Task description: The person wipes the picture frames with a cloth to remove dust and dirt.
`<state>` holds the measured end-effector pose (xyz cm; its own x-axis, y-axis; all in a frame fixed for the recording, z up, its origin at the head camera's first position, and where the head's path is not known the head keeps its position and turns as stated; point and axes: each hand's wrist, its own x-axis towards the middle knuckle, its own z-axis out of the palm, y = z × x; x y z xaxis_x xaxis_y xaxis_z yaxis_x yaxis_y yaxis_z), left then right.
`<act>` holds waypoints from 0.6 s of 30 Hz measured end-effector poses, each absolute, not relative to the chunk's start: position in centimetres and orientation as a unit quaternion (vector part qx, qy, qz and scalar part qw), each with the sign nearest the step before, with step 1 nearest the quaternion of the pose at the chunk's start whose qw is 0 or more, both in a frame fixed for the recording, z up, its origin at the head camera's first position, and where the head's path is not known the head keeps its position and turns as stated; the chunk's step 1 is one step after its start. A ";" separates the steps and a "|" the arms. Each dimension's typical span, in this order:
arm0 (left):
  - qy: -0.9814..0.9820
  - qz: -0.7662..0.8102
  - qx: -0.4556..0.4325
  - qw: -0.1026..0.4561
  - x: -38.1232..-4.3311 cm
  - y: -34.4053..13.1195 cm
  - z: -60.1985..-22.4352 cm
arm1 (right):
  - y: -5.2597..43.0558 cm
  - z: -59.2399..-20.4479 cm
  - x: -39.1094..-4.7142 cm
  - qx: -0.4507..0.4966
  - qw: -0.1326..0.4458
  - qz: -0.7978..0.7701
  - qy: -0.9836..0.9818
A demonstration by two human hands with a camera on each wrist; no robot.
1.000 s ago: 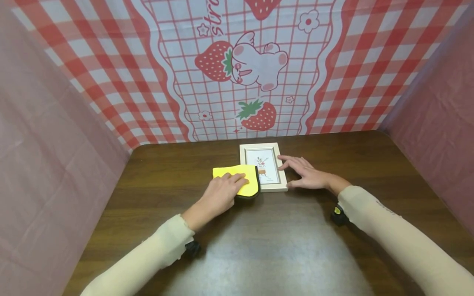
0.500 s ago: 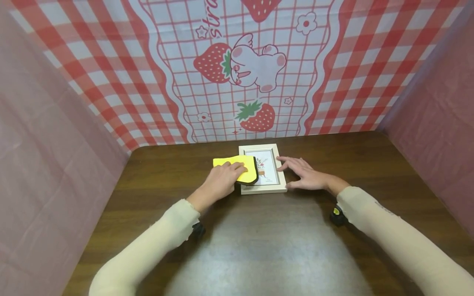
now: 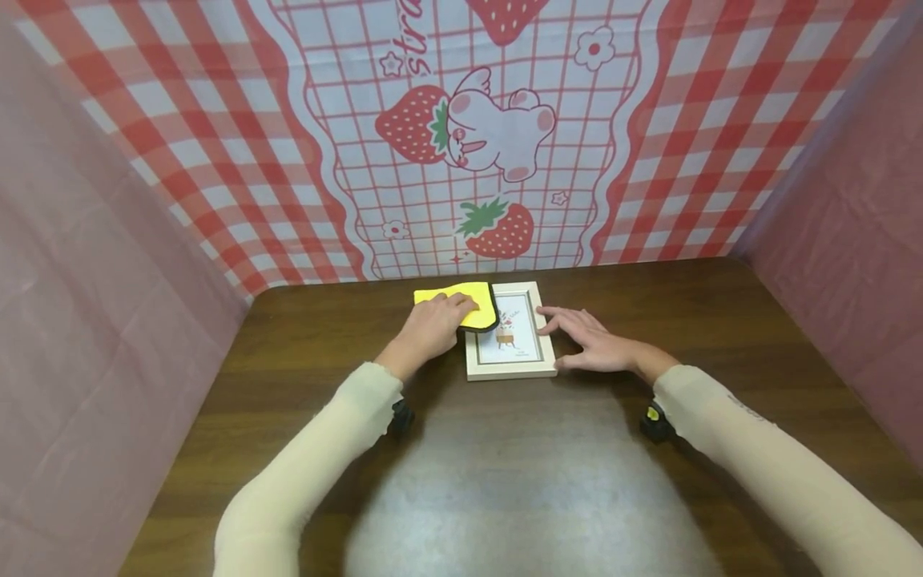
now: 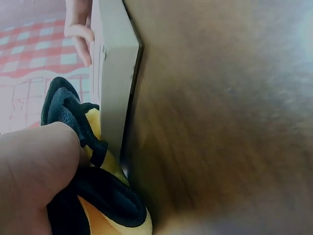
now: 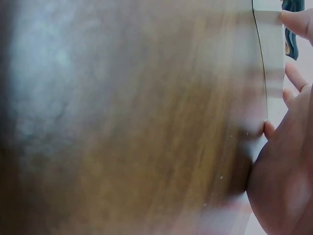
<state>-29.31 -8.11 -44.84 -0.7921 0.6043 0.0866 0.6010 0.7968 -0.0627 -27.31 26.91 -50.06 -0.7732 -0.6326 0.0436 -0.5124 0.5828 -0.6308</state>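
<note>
A yellow cloth point(image 3: 477, 298) with black edging lies over the upper left part of a cream picture frame point(image 3: 509, 370). My left hand point(image 3: 431, 327) holds the cloth, fingers on top; in the left wrist view the thumb point(image 4: 54, 152) presses against its dark folded underside point(image 4: 110, 198). The frame lies flat on the table, showing a small plant picture point(image 3: 515, 340) under its front. At the frame's right edge rests my right hand point(image 3: 594, 344), fingers spread along the side and thumb by the lower right corner. The right wrist view shows those fingertips along the frame's side point(image 5: 271, 58).
The brown wooden table point(image 3: 505, 473) has rounded far corners. Behind it hangs a red-and-white checked cloth backdrop point(image 3: 577, 216) with strawberries. Pink curtains point(image 3: 94, 304) close off the left and right sides. A dark wrist camera point(image 3: 654, 425) sits under the right cuff.
My left hand has slid the yellow cloth up the picture frame, away from me, uncovering its lower left corner. The right hand stays at the frame's right edge.
</note>
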 end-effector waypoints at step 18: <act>-0.950 -0.011 -0.307 0.061 -32.9 -8.5 -49.3 | 26.7 -49.6 -27.2 -0.312 0.109 -0.326 0.886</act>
<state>-32.85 -8.49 -49.32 -0.8045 0.5809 0.1237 0.5837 0.8118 -0.0161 -27.17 26.75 -49.59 -0.7813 -0.6241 0.0093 -0.4816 0.5933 -0.6451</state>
